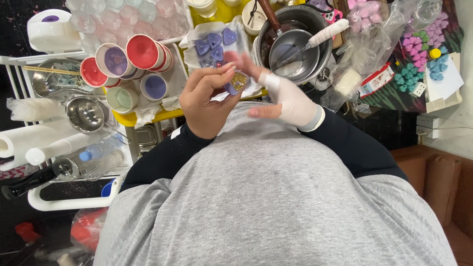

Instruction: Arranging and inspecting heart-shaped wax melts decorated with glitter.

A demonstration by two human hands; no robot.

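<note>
My left hand (204,101) is closed around a small purple heart-shaped piece (237,83) topped with gold glitter, held close to my chest. My right hand (281,91), wrapped in a white bandage across the palm and wrist, hovers beside it with its fingers spread, fingertips near the piece. Just beyond, several purple heart shapes (215,43) lie on a white paper towel (197,34) on the yellow table (129,118).
Paper cups (143,51) with red and purple contents crowd the table's left. A steel pot (295,44) holds a smaller pan and a white-handled tool. Clear plastic moulds (123,17), small steel pans (86,114), a water bottle (98,157) and trays of pink, green and blue shapes (419,59) surround them.
</note>
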